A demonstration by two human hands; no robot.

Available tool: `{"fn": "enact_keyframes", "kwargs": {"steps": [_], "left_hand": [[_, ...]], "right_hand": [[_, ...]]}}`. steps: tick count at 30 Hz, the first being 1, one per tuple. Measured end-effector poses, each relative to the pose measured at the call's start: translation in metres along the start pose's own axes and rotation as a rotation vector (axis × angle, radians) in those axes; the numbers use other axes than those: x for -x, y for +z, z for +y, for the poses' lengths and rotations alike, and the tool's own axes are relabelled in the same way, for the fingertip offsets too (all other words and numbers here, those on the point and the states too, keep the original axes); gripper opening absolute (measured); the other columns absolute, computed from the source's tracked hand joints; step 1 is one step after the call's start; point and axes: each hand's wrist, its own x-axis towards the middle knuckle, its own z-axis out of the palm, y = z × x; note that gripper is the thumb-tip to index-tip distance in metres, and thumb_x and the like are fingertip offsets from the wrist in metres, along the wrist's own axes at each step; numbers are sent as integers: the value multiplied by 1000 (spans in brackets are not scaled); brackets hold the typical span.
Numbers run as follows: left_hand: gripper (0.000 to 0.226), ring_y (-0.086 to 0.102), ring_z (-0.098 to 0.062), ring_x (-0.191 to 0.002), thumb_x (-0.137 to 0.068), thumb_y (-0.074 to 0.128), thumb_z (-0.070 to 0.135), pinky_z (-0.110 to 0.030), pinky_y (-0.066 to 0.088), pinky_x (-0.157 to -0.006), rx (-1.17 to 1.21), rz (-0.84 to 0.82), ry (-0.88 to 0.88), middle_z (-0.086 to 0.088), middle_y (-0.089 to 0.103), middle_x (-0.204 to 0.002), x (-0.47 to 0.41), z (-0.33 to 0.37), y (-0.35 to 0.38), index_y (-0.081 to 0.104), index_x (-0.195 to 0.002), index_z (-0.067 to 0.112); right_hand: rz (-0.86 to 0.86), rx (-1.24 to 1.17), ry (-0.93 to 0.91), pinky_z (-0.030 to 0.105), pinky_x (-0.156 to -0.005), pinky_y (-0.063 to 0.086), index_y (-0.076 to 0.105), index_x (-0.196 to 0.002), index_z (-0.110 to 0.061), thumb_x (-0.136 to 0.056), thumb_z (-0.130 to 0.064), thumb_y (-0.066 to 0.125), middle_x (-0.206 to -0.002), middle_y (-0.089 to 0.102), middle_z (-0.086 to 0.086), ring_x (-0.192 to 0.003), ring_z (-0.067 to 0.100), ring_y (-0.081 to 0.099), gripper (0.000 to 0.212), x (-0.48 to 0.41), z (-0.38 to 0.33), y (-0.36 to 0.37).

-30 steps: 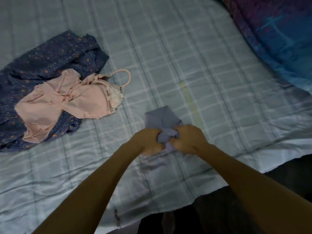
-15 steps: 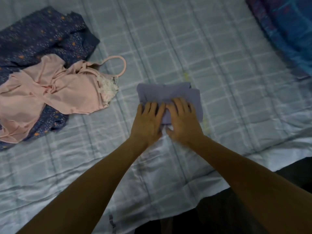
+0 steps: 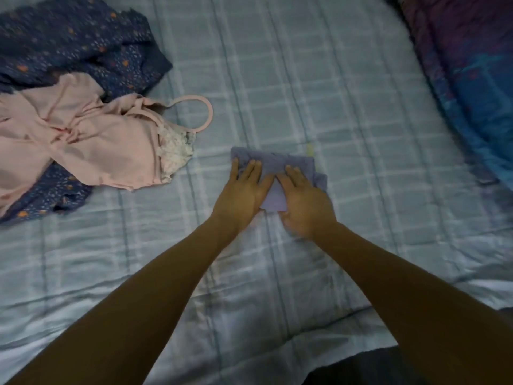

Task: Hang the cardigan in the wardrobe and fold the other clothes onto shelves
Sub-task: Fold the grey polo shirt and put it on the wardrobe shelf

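Observation:
A small lilac garment (image 3: 280,165), folded into a flat packet, lies on the pale checked bedspread (image 3: 319,93). My left hand (image 3: 243,190) rests flat on its left half with straight fingers. Beside it, my right hand (image 3: 304,201) presses flat on the right half. Both hands cover the packet's near part. To the left, a pink strappy top (image 3: 91,145) with lace trim lies crumpled over a navy floral garment (image 3: 83,43).
A dark blue and purple patterned blanket (image 3: 472,79) is heaped along the right side of the bed. The bed's near edge runs across the bottom right, with dark floor (image 3: 361,368) below it.
One second ago both hands were bunching the lilac garment. They then laid it flat and now press on it with straight fingers.

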Motion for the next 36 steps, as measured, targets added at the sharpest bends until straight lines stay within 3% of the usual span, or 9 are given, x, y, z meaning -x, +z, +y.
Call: {"fn": "enact_keyframes", "kwargs": {"steps": [4, 10, 15, 17, 19, 22, 27, 32, 36], "left_hand": [[23, 64, -32, -75, -70, 62, 5, -51, 39, -96, 53, 41, -89, -17, 64, -76, 1, 7, -29, 68, -91, 2], [40, 64, -31, -67, -73, 38, 6, -30, 53, -59, 116, 127, -259, -17, 67, -82, 29, 2, -129, 66, -101, 0], [51, 65, -28, -58, -47, 66, -8, -25, 49, -44, -112, 172, -427, -14, 69, -77, 62, -20, -264, 68, -97, 2], [63, 65, -31, -56, -38, 79, -9, -28, 49, -39, -171, 179, -513, -16, 68, -76, 88, -19, -323, 67, -99, 1], [64, 65, -29, -53, -34, 86, -1, -26, 44, -34, -271, 187, -606, -14, 69, -73, 120, -7, -381, 68, -95, 2], [60, 65, -28, -52, -35, 86, 2, -26, 43, -34, -385, 231, -729, -12, 69, -72, 176, 18, -457, 69, -92, 3], [52, 65, -32, -56, -48, 75, -4, -28, 46, -41, -572, 305, -944, -16, 69, -78, 283, 62, -578, 68, -98, 3], [51, 63, -41, -73, -67, 72, -2, -37, 45, -47, -658, 361, -1188, -21, 65, -95, 387, 110, -675, 58, -116, 1], [46, 61, -42, -59, -61, 67, -12, -33, 39, -40, -756, 364, -1289, -26, 64, -83, 471, 143, -726, 61, -106, -5]], "right_hand": [[24, 47, -156, 40, -42, 54, 67, -101, 4, -36, 1, 85, -85, 69, 20, -66, 34, 68, 68, -5, -12, -40], [101, 250, -331, 28, -40, 48, 69, -103, -13, -37, -9, 79, -84, 69, 3, -57, 20, 64, 66, -25, -72, -108], [241, 171, -557, 24, -35, 44, 70, -94, -11, -35, -7, 81, -80, 69, 5, -50, 21, 62, 61, -57, -164, -188], [309, 156, -665, 25, -40, 48, 70, -90, -12, -30, -9, 83, -73, 68, 3, -48, 21, 61, 61, -56, -212, -227], [371, 172, -786, 35, -71, 56, 69, -89, -15, -36, -9, 80, -67, 66, 0, -54, 21, 62, 55, -49, -260, -263], [470, 131, -990, 42, -103, 31, 66, -92, -12, -45, -6, 74, -71, 67, 1, -64, 22, 64, 48, -31, -333, -306], [534, -40, -1260, 36, -76, 55, 63, -101, -3, -59, -9, 56, -97, 67, 16, -88, 31, 66, 43, 24, -475, -362], [551, -90, -1425, 31, -50, 54, 65, -104, 1, -48, 4, 76, -98, 69, 19, -72, 31, 68, 57, 104, -600, -414], [626, -155, -1590, 31, -46, 54, 65, -102, 3, -49, 6, 80, -94, 70, 21, -68, 32, 70, 56, 164, -693, -429]]}}
